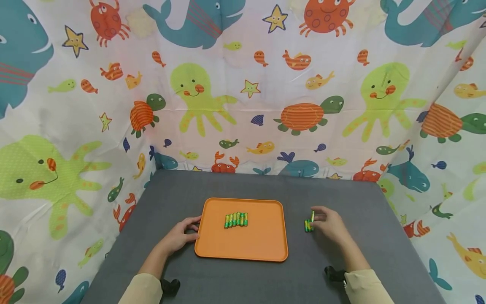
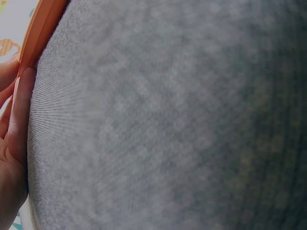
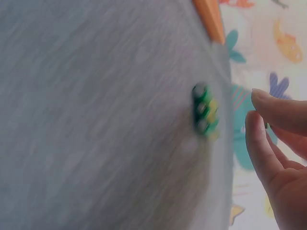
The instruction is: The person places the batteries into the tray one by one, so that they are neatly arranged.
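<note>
In the head view, several green-and-yellow batteries (image 1: 236, 220) stand side by side in a row on an orange tray (image 1: 243, 249). My left hand (image 1: 179, 234) grips the tray's left rim, with thumb and fingers against its edge; the left wrist view also shows the hand (image 2: 14, 120) at the tray's edge (image 2: 41, 31). To the right of the tray, my right hand (image 1: 331, 223) pinches one battery (image 1: 313, 214) between thumb and fingers, mostly hidden by them in the right wrist view. Just below it, a small group of batteries (image 3: 205, 110) sits on the table.
A grey cloth (image 1: 243, 280) covers the table beneath everything. Behind and at both sides hangs a white curtain (image 1: 235, 114) printed with sea animals. Dark wrist straps with cameras (image 1: 171, 287) show below both hands.
</note>
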Tool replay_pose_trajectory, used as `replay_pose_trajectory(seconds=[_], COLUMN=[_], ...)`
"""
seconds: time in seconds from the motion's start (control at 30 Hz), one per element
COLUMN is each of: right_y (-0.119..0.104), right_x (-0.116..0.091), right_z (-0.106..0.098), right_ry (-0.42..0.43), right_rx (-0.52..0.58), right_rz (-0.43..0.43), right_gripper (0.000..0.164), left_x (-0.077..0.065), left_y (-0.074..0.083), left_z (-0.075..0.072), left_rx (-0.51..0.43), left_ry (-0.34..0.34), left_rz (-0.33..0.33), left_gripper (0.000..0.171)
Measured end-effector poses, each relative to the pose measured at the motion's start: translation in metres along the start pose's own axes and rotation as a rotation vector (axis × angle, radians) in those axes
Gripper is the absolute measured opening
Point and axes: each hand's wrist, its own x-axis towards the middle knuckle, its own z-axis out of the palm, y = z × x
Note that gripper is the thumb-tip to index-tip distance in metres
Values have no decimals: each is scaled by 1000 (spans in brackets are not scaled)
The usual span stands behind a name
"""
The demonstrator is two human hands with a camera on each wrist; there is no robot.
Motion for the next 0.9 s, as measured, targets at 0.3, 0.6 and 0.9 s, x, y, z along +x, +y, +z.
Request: replay_pose_trajectory(seconds=[0.3,0.6,0.9], right_y=[-40,-73,-86], right_x=[11,20,28], right_z=[22,65,103], right_ry=[-34,-95,-154], right_rx=[8,44,65], right_rz=[-26,-75,-111], right_gripper=[55,52,52], left_x=[0,-1,-3], left_y=[0,2,6], left_z=[0,0,1], left_rx=[-29,-39,-6], left_ry=[-3,2,8], left_rz=[-4,-11,3], left_gripper=[65,65,66])
